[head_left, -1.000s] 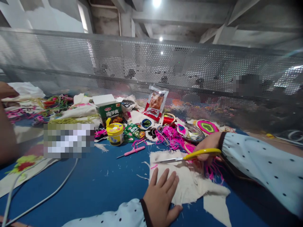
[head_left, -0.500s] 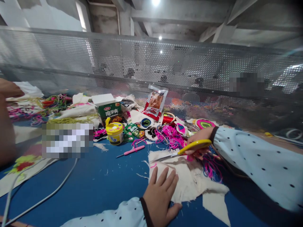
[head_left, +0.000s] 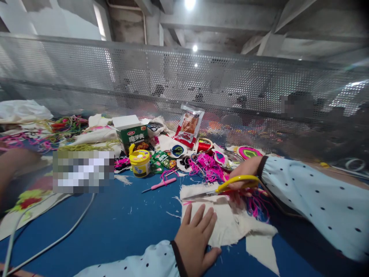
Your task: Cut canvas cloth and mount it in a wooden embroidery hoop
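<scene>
A frayed piece of white cloth (head_left: 227, 227) with a pink mark lies on the blue table. My left hand (head_left: 196, 234) presses flat on its lower left part, fingers spread. Above it, my right hand (head_left: 242, 177) grips yellow-handled scissors (head_left: 201, 195). Their blades point left along the upper part of the cloth, just beyond my left fingertips. Whether the blades are parted cannot be made out. Part of my right fingers is hidden behind the handle. Tangled pink yarn (head_left: 207, 167) and blue and purple threads (head_left: 258, 204) lie close to my right hand.
A pink-handled punch tool (head_left: 160, 185), a yellow tub (head_left: 139, 163) and a green box (head_left: 132, 136) stand or lie beyond the cloth. A red snack packet (head_left: 188, 125) leans near the perforated metal screen (head_left: 178, 84). At left are a white cable (head_left: 69, 233) and another person's blurred arm (head_left: 17, 169).
The scissors and my right hand have shifted slightly, the blades now lying lower and flatter across the cloth. My left hand stays put. At left, the other person's arm has moved down and inward.
</scene>
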